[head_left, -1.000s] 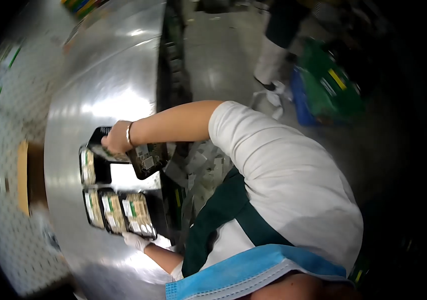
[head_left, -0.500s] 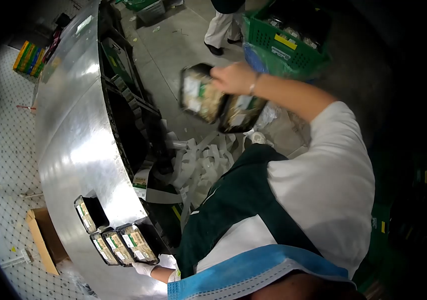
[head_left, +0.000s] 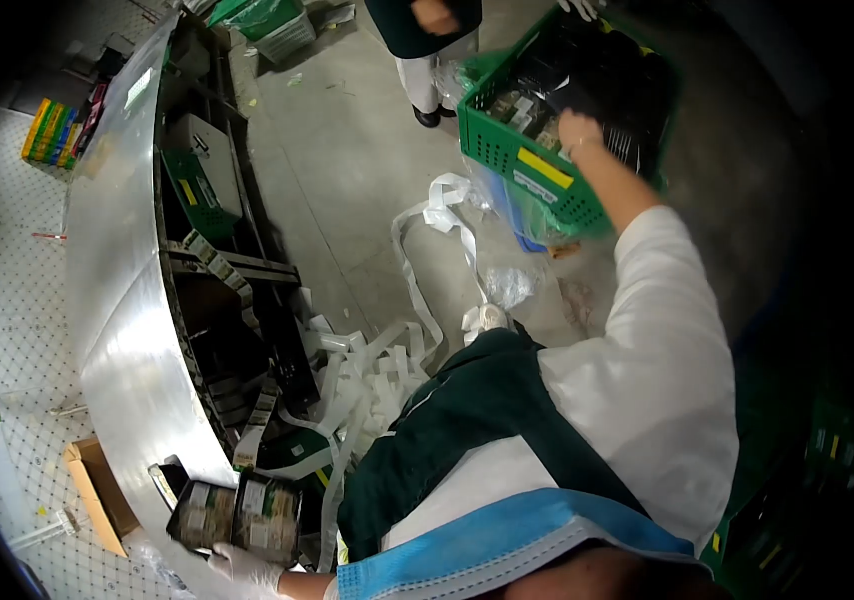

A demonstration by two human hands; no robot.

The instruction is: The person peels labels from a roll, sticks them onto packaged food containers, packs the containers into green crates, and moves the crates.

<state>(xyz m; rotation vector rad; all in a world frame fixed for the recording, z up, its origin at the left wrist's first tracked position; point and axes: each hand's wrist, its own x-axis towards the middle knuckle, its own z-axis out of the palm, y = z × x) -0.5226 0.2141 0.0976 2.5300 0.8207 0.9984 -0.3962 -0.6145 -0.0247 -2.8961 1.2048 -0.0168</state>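
Note:
My gloved left hand (head_left: 245, 568) grips the lower edge of two black food trays at the table's near end. The left tray (head_left: 204, 514) and right tray (head_left: 268, 518) stand side by side, tilted up, with pale contents and labels showing. Partly hidden behind them is another black tray (head_left: 165, 482). My bare right hand (head_left: 579, 132) reaches into a green crate (head_left: 492, 135), among black trays (head_left: 519, 108) with labels. Its fingers are blurred and partly hidden, so whether they hold a tray is unclear.
A long metal table (head_left: 127, 300) curves up the left side. Loose white label strips (head_left: 377, 385) lie on the floor beside it. A co-worker (head_left: 427, 30) stands beyond the crate, and a gloved hand (head_left: 579, 8) is at its far rim. A cardboard box (head_left: 97, 490) stands at lower left.
My right hand has moved up and right with two trays, into the green crate. My left hand has tilted two trays up at the table end. The view has shifted.

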